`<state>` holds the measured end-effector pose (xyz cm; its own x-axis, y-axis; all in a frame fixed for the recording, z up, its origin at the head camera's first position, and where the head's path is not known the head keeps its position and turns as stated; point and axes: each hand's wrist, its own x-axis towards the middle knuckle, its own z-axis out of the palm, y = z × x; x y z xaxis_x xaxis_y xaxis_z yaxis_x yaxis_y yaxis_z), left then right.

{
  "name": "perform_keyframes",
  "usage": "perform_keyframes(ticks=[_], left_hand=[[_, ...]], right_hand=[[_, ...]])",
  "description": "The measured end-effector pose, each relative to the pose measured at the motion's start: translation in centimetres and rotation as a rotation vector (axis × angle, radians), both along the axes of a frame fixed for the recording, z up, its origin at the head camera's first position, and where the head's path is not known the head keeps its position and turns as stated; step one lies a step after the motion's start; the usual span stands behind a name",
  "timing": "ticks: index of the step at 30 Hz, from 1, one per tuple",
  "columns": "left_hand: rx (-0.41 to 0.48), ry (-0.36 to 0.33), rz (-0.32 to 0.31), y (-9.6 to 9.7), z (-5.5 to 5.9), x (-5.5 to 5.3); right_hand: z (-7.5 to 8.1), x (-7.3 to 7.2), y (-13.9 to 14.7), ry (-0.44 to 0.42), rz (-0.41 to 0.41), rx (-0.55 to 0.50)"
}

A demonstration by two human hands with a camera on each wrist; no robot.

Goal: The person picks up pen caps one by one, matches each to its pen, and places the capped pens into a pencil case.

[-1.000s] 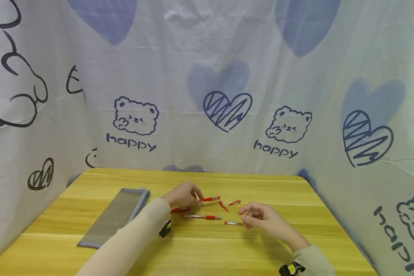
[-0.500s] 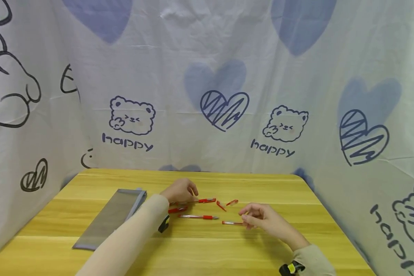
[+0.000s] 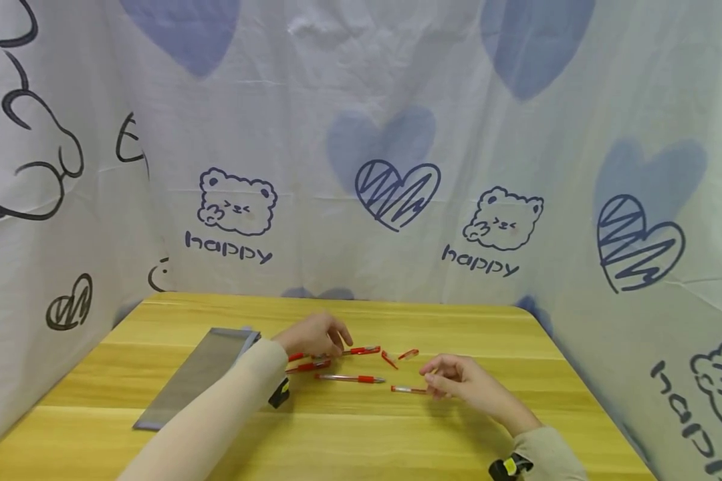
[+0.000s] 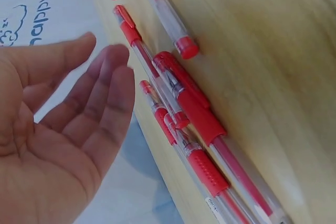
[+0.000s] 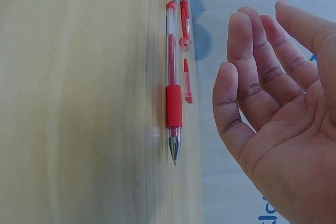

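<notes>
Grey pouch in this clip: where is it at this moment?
In the head view, the grey pouch lies on the left of the yellow table, left of the red pens and partly hidden behind the left sleeve.

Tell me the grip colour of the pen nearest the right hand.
The grip is red; it shows best in the right wrist view.
</notes>
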<state>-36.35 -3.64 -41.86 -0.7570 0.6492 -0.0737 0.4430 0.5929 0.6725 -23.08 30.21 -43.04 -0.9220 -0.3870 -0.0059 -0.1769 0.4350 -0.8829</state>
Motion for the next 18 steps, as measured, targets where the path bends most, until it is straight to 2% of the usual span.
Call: perform_keyframes(ticks=[3, 7, 12, 18], left_hand=[[-0.002, -0.015, -0.063, -0.1, -0.2, 0.2], [-0.001, -0.001, -0.127, -0.1, -0.2, 0.6], [-0.012, 0.051, -0.148, 0.0, 0.0, 1.4], [-0.002, 0.037, -0.148, 0.0, -0.4, 2.5]], right_hand=[[0.0, -0.1, 0.1, 0.006, -0.003, 0.004], [0.1, -0.2, 0.1, 0.013, 0.0, -0.018], [-0.1, -0.8, 0.5, 0.005, -0.018, -0.027], [-0.8, -1.4, 1.3, 0.013, -0.055, -0.009]])
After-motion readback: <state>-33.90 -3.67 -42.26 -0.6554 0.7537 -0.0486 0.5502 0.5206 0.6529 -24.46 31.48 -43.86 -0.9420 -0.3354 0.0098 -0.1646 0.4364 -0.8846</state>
